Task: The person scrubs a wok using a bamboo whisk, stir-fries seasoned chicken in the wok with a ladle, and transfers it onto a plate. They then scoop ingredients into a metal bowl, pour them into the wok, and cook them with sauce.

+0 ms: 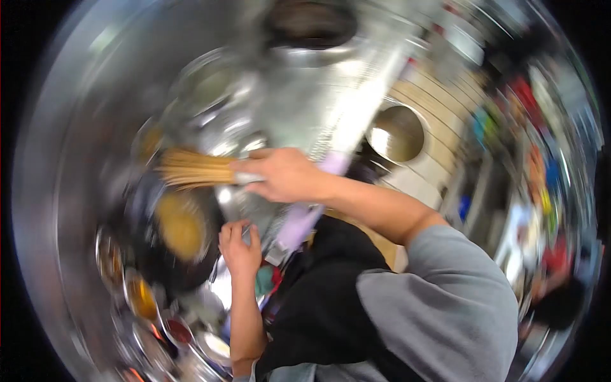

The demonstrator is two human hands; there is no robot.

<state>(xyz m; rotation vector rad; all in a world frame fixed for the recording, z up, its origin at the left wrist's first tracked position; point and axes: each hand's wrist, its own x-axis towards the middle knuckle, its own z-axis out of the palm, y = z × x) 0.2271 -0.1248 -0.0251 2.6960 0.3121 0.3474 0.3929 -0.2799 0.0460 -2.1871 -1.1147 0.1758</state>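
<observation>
our right hand clenches splayed bamboo brush, nine o'clock; left hand, grip unclear, near round dark wok.

Ahead of your right hand, you face a grey metal wall, dull and softly lit, bowed by the wide lens. Around that hand spreads the steel table, with hard white glare along its edge. Past the edge, you have a pale tan floor ruled with dark lines, then blurred, brightly coloured clutter.
</observation>
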